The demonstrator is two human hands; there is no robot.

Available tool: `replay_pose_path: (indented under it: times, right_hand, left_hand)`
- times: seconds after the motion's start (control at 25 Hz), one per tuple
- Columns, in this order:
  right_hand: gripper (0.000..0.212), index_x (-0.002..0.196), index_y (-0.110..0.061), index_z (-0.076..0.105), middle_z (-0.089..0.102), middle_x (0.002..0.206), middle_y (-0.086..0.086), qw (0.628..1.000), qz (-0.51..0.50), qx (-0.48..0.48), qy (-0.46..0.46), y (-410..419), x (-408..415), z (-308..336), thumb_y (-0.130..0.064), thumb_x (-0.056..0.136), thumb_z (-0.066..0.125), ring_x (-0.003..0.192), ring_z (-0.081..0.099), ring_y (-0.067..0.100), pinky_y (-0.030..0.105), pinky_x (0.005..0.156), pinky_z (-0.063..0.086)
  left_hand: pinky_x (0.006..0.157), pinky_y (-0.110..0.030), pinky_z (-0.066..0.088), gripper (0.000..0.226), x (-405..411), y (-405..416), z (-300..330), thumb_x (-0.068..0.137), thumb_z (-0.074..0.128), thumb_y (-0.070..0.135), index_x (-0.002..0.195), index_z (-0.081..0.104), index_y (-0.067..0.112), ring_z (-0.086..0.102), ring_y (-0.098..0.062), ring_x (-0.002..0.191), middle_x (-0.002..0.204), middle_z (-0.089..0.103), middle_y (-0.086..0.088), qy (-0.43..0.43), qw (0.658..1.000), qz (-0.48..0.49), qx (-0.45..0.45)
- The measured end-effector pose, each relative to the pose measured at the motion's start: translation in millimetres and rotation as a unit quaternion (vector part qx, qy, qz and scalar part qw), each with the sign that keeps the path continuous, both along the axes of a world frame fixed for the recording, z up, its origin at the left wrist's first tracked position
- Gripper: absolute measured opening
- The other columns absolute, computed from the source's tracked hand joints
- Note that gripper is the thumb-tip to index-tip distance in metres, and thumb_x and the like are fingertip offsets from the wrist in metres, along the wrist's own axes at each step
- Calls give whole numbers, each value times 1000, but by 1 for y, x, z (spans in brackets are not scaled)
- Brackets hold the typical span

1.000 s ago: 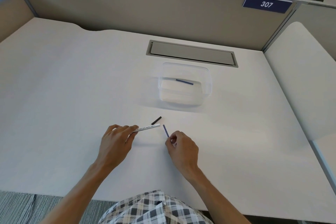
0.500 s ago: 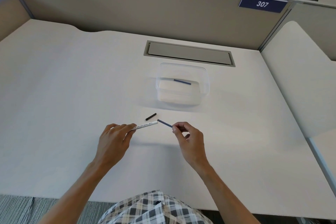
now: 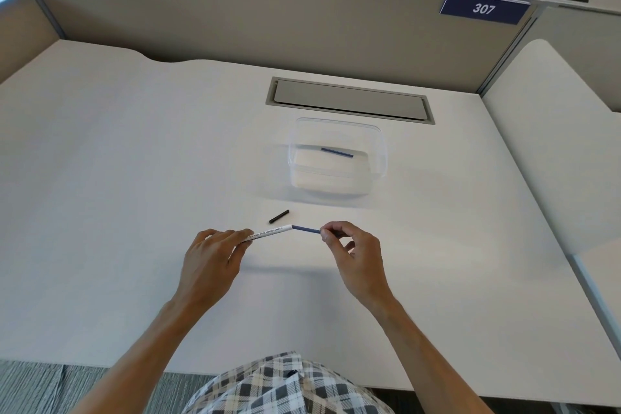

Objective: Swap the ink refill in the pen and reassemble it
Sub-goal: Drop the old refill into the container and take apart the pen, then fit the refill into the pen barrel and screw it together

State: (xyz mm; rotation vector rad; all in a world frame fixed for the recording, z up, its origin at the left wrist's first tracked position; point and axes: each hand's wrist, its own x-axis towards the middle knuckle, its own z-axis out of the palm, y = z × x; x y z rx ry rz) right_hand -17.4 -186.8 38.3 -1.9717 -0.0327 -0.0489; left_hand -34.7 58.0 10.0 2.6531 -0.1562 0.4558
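My left hand (image 3: 211, 255) pinches the white pen barrel (image 3: 270, 232) by its left end, the barrel pointing right and slightly up. My right hand (image 3: 353, 252) pinches a thin blue refill (image 3: 305, 229) between thumb and forefinger. The refill's left tip meets the barrel's open right end. A short black cap piece (image 3: 279, 216) lies on the desk just beyond the barrel. Another blue refill (image 3: 336, 152) rests inside the clear plastic box (image 3: 379, 158) farther back.
The white desk (image 3: 117, 195) has a grey cable hatch (image 3: 349, 101) behind the box. Beige partition walls stand at the back, with a blue sign reading 307 (image 3: 484, 8). A second desk surface (image 3: 551, 144) adjoins on the right.
My right hand lifted the blue refill off the desk, turned it from upright to level, and brought its tip to the barrel's open end. The left hand barely moved.
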Motion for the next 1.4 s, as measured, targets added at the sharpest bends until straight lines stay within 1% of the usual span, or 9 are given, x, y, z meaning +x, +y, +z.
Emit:
replay_pose_path:
  times: [0.2, 0.36, 0.6, 0.72, 0.84, 1.12, 1.24, 1.32, 1.4]
  right_hand:
    - [13, 91, -20, 76, 74, 90, -14, 998, -2, 51, 40, 0, 8, 1, -15, 94, 65, 80, 62, 0, 17, 59, 38]
    - [26, 101, -21, 75, 72, 93, -7, 991, 16, 105, 84, 4, 11, 0, -8, 99, 53, 82, 61, 0, 20, 71, 44]
    - [9, 95, -14, 66, 79, 81, 1, 972, -92, 202, 78, 23, 12, -5, -13, 88, 72, 74, 69, 7, 27, 71, 49]
    - [9, 87, -8, 68, 78, 81, 4, 969, -106, 215, 65, 31, 11, -8, -13, 86, 75, 75, 70, 5, 22, 69, 47]
    - [4, 85, -8, 74, 78, 84, 3, 969, -102, 218, 47, 38, 10, -11, -11, 85, 76, 84, 73, 11, 17, 73, 51]
    - [20, 90, -17, 78, 76, 92, -12, 984, -63, 143, 84, 43, 25, -17, -14, 94, 58, 87, 63, -2, 11, 71, 44]
    - [19, 97, -19, 74, 73, 100, -13, 999, -27, 8, 35, 45, 43, -26, -11, 90, 59, 92, 64, 0, 22, 79, 49]
    - [21, 105, -22, 71, 69, 110, -12, 992, 45, -121, 12, 48, 55, -32, -13, 89, 60, 101, 62, 6, 27, 83, 49]
    - [27, 114, -22, 68, 64, 121, -8, 965, 125, -230, -8, 52, 67, -38, -14, 90, 58, 112, 56, 12, 29, 86, 46]
  left_hand:
    - [74, -23, 37, 36, -1, -3, 0, 92, 41, 35, 97, 73, 19, 61, -24, 62, 74, 71, 8, -6, 1000, -21, 13]
    - [72, -25, 39, 35, -1, -7, 2, 92, 41, 35, 96, 72, 20, 60, -25, 62, 73, 71, 8, -1, 1000, -20, 10]
    - [71, -27, 40, 33, -1, -10, 0, 92, 44, 34, 97, 73, 18, 60, -26, 63, 75, 72, 7, 6, 1000, -21, -2]
    - [72, -26, 40, 24, -2, -13, 0, 90, 53, 27, 98, 73, 17, 61, -27, 65, 77, 73, 6, 12, 1000, -14, -3]
    - [71, -26, 40, 33, -2, -13, -1, 92, 45, 33, 98, 73, 16, 61, -28, 65, 78, 74, 6, 8, 1000, -17, -9]
    - [63, -28, 38, 23, -6, -5, -6, 90, 51, 25, 97, 71, 18, 61, -27, 71, 77, 73, 6, 50, 997, 5, -61]
    - [54, -24, 38, 14, -3, -1, -9, 96, 56, 22, 92, 70, 22, 57, -5, 60, 74, 70, 17, 96, 976, 58, -186]
    - [49, -18, 36, 14, -2, 0, -9, 96, 57, 17, 91, 69, 21, 54, -10, 54, 76, 71, 20, 115, 959, 73, -250]
    - [50, -17, 35, 15, -1, -1, -9, 96, 57, 18, 90, 69, 22, 56, -24, 60, 82, 70, 22, 125, 947, 73, -288]
